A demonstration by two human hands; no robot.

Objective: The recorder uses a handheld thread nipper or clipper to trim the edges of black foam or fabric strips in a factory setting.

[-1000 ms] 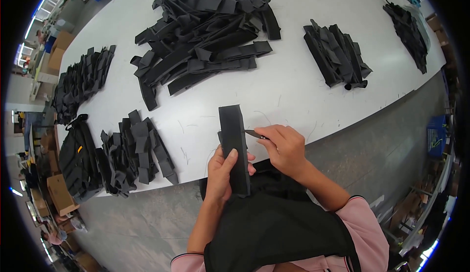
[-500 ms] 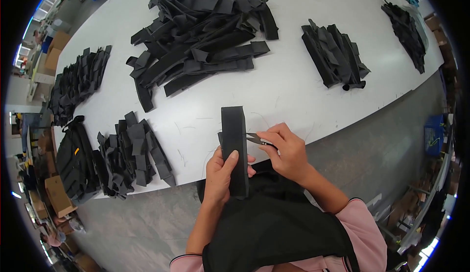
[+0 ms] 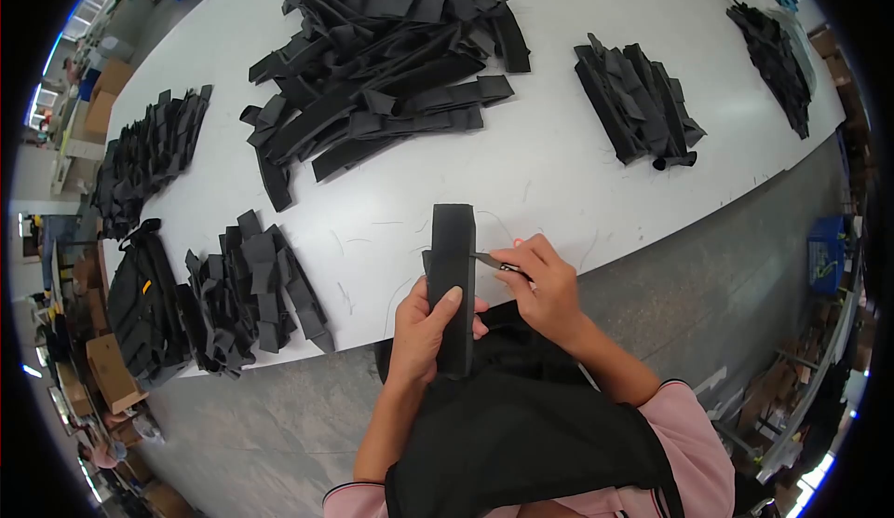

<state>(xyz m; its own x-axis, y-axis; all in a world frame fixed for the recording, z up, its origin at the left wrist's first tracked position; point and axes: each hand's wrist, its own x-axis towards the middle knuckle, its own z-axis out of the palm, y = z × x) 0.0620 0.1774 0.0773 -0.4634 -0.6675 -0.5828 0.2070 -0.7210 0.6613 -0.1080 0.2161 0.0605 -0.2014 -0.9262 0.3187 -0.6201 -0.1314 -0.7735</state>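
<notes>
My left hand (image 3: pixel 426 327) grips a long black fabric strip (image 3: pixel 453 248), thumb across its front and fingertips showing at its right side. The strip stands lengthwise in front of me over the table's near edge, with a small flap sticking out on its left. In my right hand (image 3: pixel 545 285) is a pair of small thread snips (image 3: pixel 504 265), closed around by thumb and fingers. The snips' tips touch or nearly touch the right edge of the strip; which of the two I cannot tell.
On the white table (image 3: pixel 559 192) lie a large heap of black strips (image 3: pixel 391 71), smaller piles at the near left (image 3: pixel 256 285), far left (image 3: pixel 154 159) and right (image 3: pixel 638 103), and a black bundle (image 3: pixel 773 66). A black backpack (image 3: pixel 144 304) rests at the left edge. Loose threads are scattered about.
The strip has shifted slightly right and turned a little, so its right side face shows less. My right hand has tilted the snips, whose blades now look closer together.
</notes>
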